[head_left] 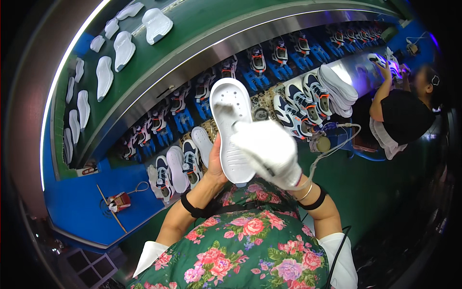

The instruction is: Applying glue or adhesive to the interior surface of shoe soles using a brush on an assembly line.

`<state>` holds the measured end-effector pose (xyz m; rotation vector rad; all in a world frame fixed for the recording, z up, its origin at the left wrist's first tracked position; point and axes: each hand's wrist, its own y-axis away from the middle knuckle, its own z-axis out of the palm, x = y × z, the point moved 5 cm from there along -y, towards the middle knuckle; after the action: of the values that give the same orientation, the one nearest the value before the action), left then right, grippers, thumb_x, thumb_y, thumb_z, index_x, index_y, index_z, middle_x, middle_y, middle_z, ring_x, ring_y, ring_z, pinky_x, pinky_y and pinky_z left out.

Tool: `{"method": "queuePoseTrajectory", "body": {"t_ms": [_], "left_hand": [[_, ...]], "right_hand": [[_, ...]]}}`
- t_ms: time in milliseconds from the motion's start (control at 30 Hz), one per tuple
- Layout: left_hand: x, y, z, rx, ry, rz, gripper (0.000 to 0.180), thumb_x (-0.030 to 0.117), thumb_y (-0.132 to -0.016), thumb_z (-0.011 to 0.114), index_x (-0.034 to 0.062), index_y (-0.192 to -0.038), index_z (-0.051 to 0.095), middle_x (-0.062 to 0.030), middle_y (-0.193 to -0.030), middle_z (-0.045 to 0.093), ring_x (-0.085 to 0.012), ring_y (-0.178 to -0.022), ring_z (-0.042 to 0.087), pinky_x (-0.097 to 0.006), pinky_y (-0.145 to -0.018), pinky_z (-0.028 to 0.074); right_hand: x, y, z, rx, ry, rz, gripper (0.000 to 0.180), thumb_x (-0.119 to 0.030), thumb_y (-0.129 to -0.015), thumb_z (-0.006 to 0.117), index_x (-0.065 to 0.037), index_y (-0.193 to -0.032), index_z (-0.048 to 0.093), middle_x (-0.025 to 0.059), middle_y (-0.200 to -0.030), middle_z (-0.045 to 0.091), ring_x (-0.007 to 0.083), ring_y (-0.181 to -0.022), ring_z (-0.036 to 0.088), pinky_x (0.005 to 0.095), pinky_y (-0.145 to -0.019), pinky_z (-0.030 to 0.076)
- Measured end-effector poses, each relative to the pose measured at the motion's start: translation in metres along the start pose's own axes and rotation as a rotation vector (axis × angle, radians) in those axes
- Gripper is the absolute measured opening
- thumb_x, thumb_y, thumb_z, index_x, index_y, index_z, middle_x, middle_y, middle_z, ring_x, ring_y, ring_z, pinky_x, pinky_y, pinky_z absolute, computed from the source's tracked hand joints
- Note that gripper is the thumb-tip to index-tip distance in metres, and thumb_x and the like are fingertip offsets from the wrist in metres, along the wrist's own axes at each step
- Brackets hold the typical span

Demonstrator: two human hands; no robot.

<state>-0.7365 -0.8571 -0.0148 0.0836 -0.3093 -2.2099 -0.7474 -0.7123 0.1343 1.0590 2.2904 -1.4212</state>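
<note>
We hold a white shoe sole (232,126) upright above the worktop (86,197), our bare left hand (215,166) closed around its lower edge, our white-gloved right hand (269,151) pressed against its face, grip unclear.

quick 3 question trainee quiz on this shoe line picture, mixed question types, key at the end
1. True or false: the left hand holds the white sole from below.
2. What covers the right hand? A) white glove B) black mitt C) nothing
3. Fill in: the conveyor belt carrying loose soles is ____ in colour.

Key: 1 true; 2 A; 3 green
</note>
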Motion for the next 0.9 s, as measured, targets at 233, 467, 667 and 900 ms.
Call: {"method": "queuePoseTrajectory", "body": {"t_ms": [233,467,667,900], "left_hand": [[0.013,0.000,0.012,0.062,-0.188,0.129,0.088,0.073,-0.092,0.037,0.0070,-0.150,0.031,-0.0203,-0.143,0.047,-0.0345,-0.131,0.049,-0.048,-0.110,0.040],[0.025,-0.005,0.014,-0.024,-0.238,0.154,0.087,0.074,-0.090,0.040,0.0086,-0.147,0.036,-0.0177,-0.139,0.051,-0.0357,-0.124,0.054,-0.051,-0.106,0.044],[0.032,-0.015,0.022,-0.021,-0.153,0.129,0.091,0.074,-0.087,0.047,0.0060,-0.146,0.035,-0.0162,-0.140,0.050,-0.0385,-0.116,0.058,-0.056,-0.096,0.051],[0.044,-0.024,0.032,-0.044,-0.183,0.143,0.100,0.080,-0.085,0.040,0.0035,-0.148,0.032,-0.0127,-0.143,0.048,-0.0405,-0.119,0.056,-0.058,-0.097,0.049]], "right_hand": [[0.019,0.013,0.010,0.109,-0.259,0.135,0.022,-0.003,-0.077,0.072,-0.004,-0.098,0.074,0.0128,-0.101,0.073,0.0282,-0.088,0.069,0.0373,-0.077,0.054],[0.021,0.017,0.025,-0.013,-0.576,0.178,0.022,-0.007,-0.076,0.076,-0.006,-0.098,0.075,0.0115,-0.100,0.074,0.0285,-0.088,0.071,0.0377,-0.078,0.055],[0.018,0.036,0.047,0.004,-0.522,0.195,0.024,-0.009,-0.075,0.078,-0.009,-0.099,0.076,0.0092,-0.095,0.074,0.0282,-0.087,0.071,0.0384,-0.079,0.056],[0.020,0.019,0.025,-0.041,-0.278,-0.004,0.022,-0.005,-0.075,0.077,-0.009,-0.096,0.076,0.0105,-0.096,0.073,0.0282,-0.085,0.070,0.0353,-0.075,0.055]]}}
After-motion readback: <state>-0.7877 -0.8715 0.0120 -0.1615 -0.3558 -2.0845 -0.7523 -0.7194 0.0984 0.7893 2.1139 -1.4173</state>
